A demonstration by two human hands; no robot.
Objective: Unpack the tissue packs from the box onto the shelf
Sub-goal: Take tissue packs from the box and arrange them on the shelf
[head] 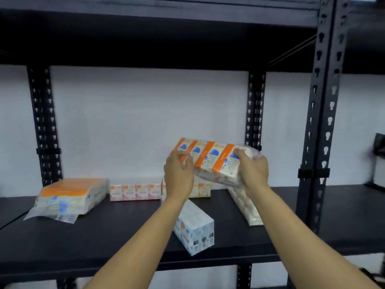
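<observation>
Head view: both hands, left hand and right hand, curl fingers around a tissue pack held tilted above the shelf; bare shelf board lies left-front, near its front edge.

Both our arms reach forward and up, bare from the elbow, forearms rising from the lower edge of view and converging slightly. Our left hand is raised, back toward us, fingers curled over the left end of the tissue pack, thumb on the near side. Our right hand grips the pack's right end, fingers wrapped over the top, wrist bent a little. Both hands level, near each other.
</observation>
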